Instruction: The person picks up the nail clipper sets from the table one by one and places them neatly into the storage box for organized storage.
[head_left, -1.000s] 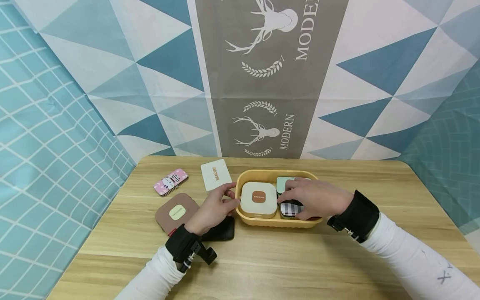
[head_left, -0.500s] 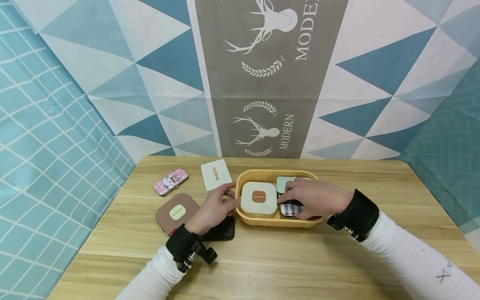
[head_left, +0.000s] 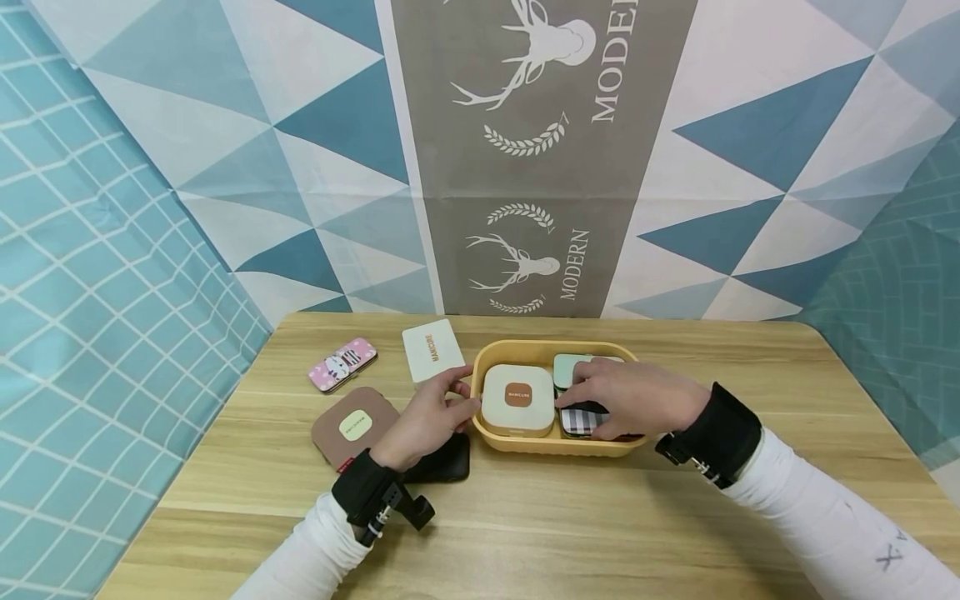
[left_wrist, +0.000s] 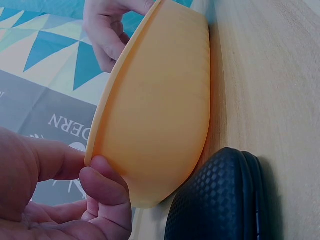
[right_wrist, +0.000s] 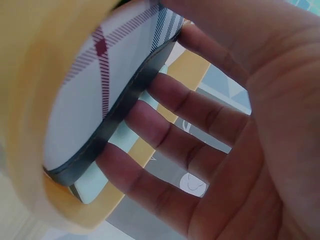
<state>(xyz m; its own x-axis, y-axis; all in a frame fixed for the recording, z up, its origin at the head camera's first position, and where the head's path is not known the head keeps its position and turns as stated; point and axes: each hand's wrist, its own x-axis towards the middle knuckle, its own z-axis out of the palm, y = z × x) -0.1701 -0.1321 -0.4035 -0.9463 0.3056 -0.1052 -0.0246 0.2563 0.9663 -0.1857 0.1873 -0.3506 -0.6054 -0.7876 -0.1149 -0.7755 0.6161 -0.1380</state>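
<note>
My left hand [head_left: 429, 421] pinches the left rim of a yellow oval plastic basket [head_left: 525, 445] between thumb and fingers. Inside it, on the left, lies a cream square manicure box [head_left: 534, 417] with a brown label. My right hand [head_left: 633, 396] reaches into the right half and grips a plaid case [right_wrist: 82, 110] with dark trim. In the right wrist view its fingertips [right_wrist: 120, 167] press along the case's dark edge. Behind the plaid case sits a mint-green case [head_left: 567, 368], partly hidden by the fingers.
Left of the basket lie a brown case [head_left: 352, 425] with a pale label, a black case [head_left: 442, 462] under the left wrist, a pink patterned case [head_left: 341, 364] and a white card-like item [head_left: 432, 348] lettered MANICURE. All rest on the wooden table [head_left: 525, 533].
</note>
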